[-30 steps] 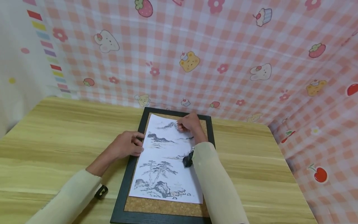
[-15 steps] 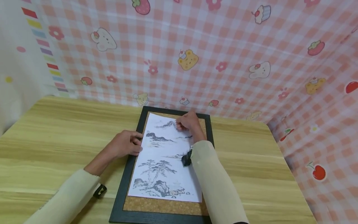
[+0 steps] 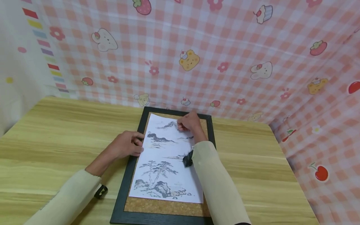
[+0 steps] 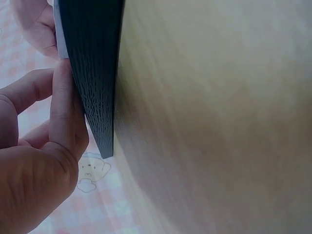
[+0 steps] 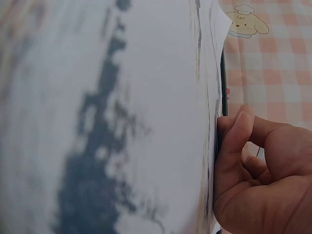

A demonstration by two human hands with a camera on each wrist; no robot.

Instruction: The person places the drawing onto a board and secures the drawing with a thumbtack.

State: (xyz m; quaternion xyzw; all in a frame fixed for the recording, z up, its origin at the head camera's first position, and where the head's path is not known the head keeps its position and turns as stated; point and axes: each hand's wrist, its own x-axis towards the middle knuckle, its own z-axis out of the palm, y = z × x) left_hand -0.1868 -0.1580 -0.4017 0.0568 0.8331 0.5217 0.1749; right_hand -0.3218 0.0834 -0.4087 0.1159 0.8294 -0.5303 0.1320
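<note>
A white paper [image 3: 166,153] with an ink landscape of mountains and pines lies on a black-framed cork board [image 3: 166,207]. My left hand [image 3: 127,144] rests at the paper's left edge over the frame, fingers apart and only slightly bent; in the left wrist view its fingertips [image 4: 62,97] press beside the dark frame edge [image 4: 95,73]. Near the paper's top right, my right hand [image 3: 191,122] has curled fingers, thumb and forefinger pinching a small shiny pin-like thing [image 3: 177,122]. In the right wrist view, the right hand [image 5: 263,170] touches the paper surface, and its fingertips hide what they hold.
The board lies on a wood-grain table [image 3: 70,134], its far edge close to a pink checked curtain [image 3: 168,40]. More of that cloth hangs on the right. Black wrist cameras [image 3: 101,191] are strapped at both sleeves.
The head view has shifted slightly, moving the whole scene a little left and up. Both hands keep their places on the paper, with no visible change of grip.
</note>
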